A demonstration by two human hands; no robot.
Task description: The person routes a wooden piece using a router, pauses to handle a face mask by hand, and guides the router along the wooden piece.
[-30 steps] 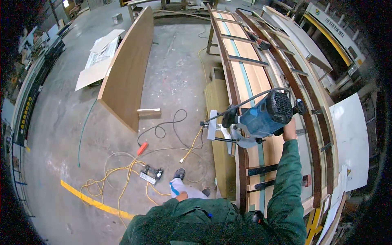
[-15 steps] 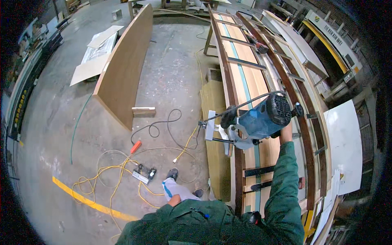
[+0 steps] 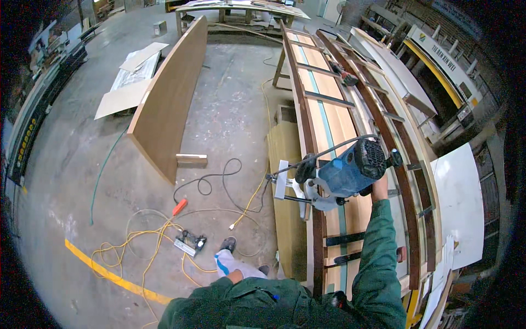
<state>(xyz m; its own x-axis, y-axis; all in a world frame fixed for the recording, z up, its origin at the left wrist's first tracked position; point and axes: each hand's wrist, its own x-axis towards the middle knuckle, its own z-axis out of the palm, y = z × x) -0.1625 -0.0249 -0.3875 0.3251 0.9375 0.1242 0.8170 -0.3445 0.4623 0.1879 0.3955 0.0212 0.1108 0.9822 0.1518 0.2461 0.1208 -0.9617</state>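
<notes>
**As the blue router [image 3: 350, 170] sits across the edge of the long frame [image 3: 318, 247], only the right hand [image 3: 379, 189] attends it**

Judged by its placing, the step in hand is setting or guiding the router along the frame's left edge; whether it is running or cutting cannot be determined.

Location: the router is on the near part of the frame, over the left rail and pale boards [image 3: 356, 216], with its pale guide plate [image 3: 281, 179] outboard of the rail.

Right hand: at the router's right side. Its fingers are hidden behind the motor; their closure cannot be confirmed.

Left hand [image 3: 235, 276]: low beside the light trousers [image 3: 249, 268], well apart from the router. Finger state cannot be told.

Assessment: the next move appears to call for a second hand on the unattended left handle [image 3: 306, 169], the base kept flat, and the dark crosspiece [image 3: 345, 239] just nearer the person watched as a possible obstruction.
</notes>
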